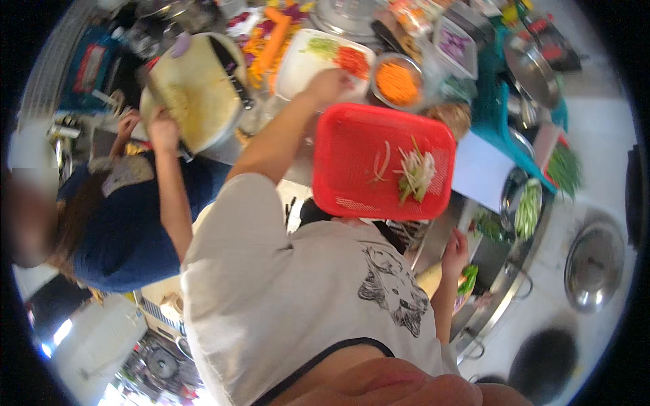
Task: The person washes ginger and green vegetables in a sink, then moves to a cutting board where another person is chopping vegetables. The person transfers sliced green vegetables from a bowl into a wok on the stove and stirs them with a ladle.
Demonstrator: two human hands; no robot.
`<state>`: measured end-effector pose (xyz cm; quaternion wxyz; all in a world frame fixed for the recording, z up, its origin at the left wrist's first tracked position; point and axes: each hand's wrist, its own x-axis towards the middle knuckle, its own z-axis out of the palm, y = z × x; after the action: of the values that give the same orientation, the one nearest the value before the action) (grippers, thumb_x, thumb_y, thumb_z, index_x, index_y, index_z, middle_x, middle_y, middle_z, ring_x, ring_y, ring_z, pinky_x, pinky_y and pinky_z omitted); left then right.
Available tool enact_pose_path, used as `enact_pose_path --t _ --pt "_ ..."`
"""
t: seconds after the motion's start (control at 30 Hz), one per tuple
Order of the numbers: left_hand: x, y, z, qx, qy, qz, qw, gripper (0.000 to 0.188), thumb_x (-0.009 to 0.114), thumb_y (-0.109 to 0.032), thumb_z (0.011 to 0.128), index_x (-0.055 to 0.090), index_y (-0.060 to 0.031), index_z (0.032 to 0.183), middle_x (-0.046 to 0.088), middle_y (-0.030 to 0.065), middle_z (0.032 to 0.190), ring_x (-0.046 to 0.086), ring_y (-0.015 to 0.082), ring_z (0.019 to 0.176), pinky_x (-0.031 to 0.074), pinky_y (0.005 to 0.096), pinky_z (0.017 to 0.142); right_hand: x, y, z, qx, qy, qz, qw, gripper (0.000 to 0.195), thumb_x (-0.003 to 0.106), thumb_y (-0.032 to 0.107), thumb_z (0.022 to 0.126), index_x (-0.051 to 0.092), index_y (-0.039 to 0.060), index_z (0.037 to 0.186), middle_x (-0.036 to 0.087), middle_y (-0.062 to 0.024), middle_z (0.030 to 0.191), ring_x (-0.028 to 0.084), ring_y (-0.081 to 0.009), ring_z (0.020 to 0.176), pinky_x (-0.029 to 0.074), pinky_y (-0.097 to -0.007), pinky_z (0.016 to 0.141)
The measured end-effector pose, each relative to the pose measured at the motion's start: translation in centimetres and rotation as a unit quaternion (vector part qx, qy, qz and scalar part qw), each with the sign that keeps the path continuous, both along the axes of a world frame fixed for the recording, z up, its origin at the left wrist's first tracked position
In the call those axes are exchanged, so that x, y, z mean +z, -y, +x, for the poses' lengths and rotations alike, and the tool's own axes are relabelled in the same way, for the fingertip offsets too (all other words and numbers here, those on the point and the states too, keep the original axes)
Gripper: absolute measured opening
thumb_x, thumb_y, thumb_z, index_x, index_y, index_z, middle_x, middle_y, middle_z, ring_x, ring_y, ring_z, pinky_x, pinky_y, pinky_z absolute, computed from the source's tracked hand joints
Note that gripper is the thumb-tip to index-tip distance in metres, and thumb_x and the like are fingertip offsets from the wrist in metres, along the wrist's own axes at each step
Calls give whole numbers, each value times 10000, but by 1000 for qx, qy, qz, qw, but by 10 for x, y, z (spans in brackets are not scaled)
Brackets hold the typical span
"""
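Observation:
My left hand (pixel 329 87) reaches over the near right part of a white plastic tray (pixel 299 76). Chopped red vegetable (pixel 352 62) and chopped pale green vegetable (pixel 323 48) lie in that tray. Blur hides whether those fingers hold anything. In front of my body, a red plastic basket (pixel 350 157) contains pale and green vegetable strips (pixel 417 172). My right hand (pixel 457 247) is low at my right side, apart from the basket, its fingers loosely curled; their contents cannot be made out. A metal bowl of shredded carrot (pixel 397 83) stands right of the tray.
On my left, a co-worker's hand (pixel 163 131) grips a knife at a round cutting board (pixel 203 122). Another knife (pixel 231 73) lies on that board. Peeled carrots (pixel 274 38) sit behind. To the right are a teal plastic container (pixel 513 137) and cut green vegetables (pixel 528 209).

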<state>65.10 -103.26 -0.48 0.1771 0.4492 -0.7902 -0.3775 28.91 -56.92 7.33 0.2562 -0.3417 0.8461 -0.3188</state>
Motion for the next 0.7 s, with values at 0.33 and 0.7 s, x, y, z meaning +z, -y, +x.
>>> enact_pose_path --t 0.33,0.7 --pt "6 9 -8 -7 -29 83 996 255 570 -220 888 660 -10 1002 682 108 881 640 203 796 498 311 760 -26 126 13 -27 364 -14 931 406 603 159 890 514 -15 1245 625 -88 1123 596 -163 976 474 -304 863" --pt "-2 -195 -63 -177 205 245 931 428 638 -316 828 590 -1 1113 632 203 1038 614 300 981 479 379 865 -43 48 46 -101 415 -71 901 509 495 -62 773 474 8 1277 617 -102 1122 604 -209 1006 490 -330 877"
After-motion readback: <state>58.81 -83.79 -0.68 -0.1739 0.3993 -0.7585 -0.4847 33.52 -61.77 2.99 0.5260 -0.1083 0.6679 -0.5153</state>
